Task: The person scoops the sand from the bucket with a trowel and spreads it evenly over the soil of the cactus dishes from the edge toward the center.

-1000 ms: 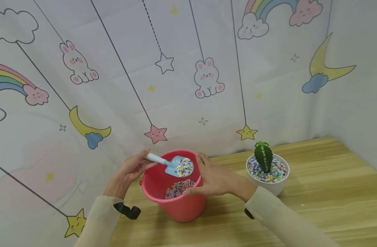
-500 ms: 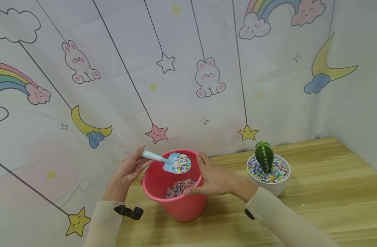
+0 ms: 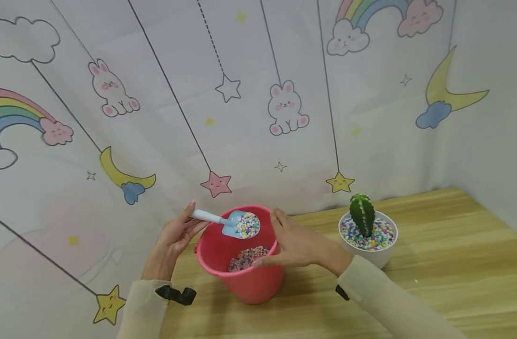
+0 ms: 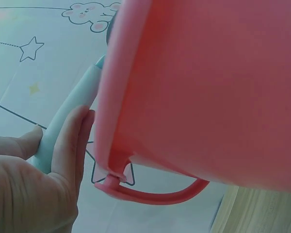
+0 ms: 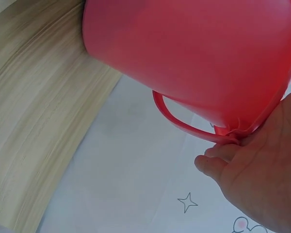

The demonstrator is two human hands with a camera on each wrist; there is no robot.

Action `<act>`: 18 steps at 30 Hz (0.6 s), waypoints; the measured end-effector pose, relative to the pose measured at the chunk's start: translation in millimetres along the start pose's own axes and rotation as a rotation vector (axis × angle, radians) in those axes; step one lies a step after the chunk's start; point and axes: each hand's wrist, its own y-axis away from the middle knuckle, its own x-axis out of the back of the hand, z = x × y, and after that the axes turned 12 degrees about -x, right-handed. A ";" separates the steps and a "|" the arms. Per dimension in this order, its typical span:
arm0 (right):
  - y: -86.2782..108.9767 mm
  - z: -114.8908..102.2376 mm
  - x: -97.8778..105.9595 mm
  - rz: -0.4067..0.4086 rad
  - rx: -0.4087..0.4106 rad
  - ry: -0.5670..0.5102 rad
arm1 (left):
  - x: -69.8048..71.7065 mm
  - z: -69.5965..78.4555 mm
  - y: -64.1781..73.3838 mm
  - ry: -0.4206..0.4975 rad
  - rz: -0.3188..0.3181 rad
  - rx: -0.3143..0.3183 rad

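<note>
My left hand (image 3: 169,242) holds a small light-blue toy shovel (image 3: 226,223) by its pale handle, thumb on one side and fingers beneath. Small multicoloured beads (image 3: 247,225) fill the shovel's blade, which hovers over the mouth of a red bucket (image 3: 252,285). Inside the bucket lies a layer of similar beads (image 3: 247,259). My right hand (image 3: 302,242) grips the bucket's rim on the right, its thumb at the near edge and its fingers toward the back. In the left wrist view, the bucket's wall (image 4: 218,97) hides the shovel's blade.
A white pot (image 3: 377,256) with a green cactus (image 3: 362,215) and coloured beads stands right of the bucket on a wooden table (image 3: 445,263). Behind the table hangs a cartoon-printed cloth (image 3: 241,146). The bucket's handle (image 5: 184,127) hangs at its side.
My left hand has drawn the loaded shovel slightly up and to the left over the bucket. My right hand keeps its place at the rim.
</note>
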 end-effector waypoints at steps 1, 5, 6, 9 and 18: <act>-0.1 -0.7 0.7 -0.003 -0.002 -0.004 | 0.2 0.8 0.4 0.001 0.000 -0.002; -0.3 -1.9 2.5 -0.012 -0.003 0.001 | 1.2 1.7 3.4 0.002 -0.002 -0.006; -0.2 -1.8 2.8 -0.014 -0.005 0.000 | 0.9 1.3 4.5 0.001 0.000 -0.008; -0.1 -1.1 2.8 -0.024 -0.013 -0.002 | 0.3 0.3 7.3 -0.009 -0.002 -0.012; -0.6 4.2 16.2 -0.022 0.005 -0.020 | -7.8 -1.7 6.4 -0.011 -0.001 -0.010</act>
